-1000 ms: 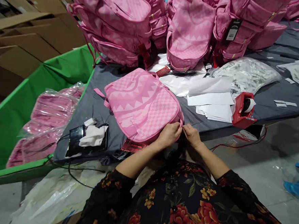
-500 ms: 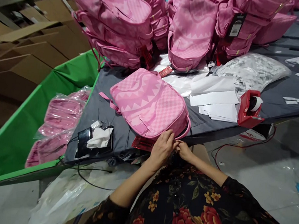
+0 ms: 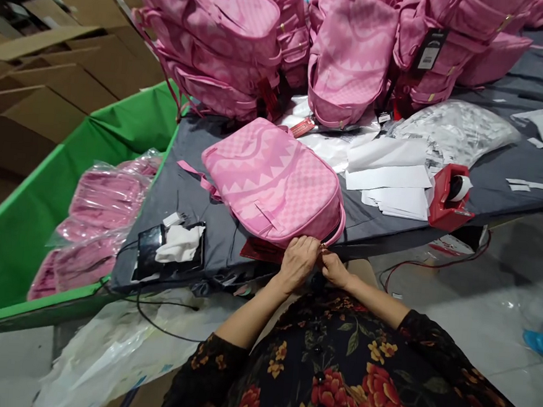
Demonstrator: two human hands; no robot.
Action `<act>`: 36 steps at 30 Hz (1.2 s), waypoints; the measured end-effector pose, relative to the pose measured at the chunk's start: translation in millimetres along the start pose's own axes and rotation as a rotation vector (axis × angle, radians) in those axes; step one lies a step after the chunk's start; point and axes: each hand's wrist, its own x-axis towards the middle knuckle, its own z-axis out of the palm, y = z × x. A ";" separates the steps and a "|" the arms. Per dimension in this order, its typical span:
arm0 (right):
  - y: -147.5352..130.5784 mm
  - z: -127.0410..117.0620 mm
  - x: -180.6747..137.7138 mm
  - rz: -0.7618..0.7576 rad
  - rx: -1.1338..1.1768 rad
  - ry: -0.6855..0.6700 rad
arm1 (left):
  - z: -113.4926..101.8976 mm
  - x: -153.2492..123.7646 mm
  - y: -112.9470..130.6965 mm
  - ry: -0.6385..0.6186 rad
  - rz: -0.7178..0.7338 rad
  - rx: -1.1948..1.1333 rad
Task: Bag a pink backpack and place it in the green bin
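Note:
A pink checkered backpack (image 3: 279, 185) with a jagged-tooth print lies flat on the table, its bottom end toward me. My left hand (image 3: 299, 261) is closed on the near edge of this bag, fingers curled over the seam. Close beside it, my right hand (image 3: 334, 269) pinches at a small gold-coloured zipper pull (image 3: 323, 246) by the bag's corner; the fingertips partly hide it. A dark gap shows along the zipper at that corner. Partly under the backpack, a red tag (image 3: 261, 250) sticks out to the left of my left hand.
Piled pink backpacks (image 3: 217, 45) stand along the back. To the right lie white paper strips (image 3: 393, 190), a red tape dispenser (image 3: 452, 200) and a clear bag (image 3: 457, 133). On the left, a green bin (image 3: 27, 242) holds wrapped pink bags, near a black box with tissue (image 3: 173, 249).
The view has shifted slightly. My left hand has flattened a little over the bag's edge, and the gold pull now shows between my hands. The backpack stays in place.

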 end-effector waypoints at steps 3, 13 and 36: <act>5.3 0.7 -0.5 0.002 -0.091 -0.047 | -8.5 -4.6 9.8 0.088 0.042 -0.033; -30.9 12.5 10.3 -0.083 -0.212 -0.101 | -36.2 -1.1 9.7 0.258 -0.001 -0.040; -31.6 -85.7 21.7 0.680 0.839 0.416 | -50.7 -16.7 -16.1 0.630 -0.321 -0.258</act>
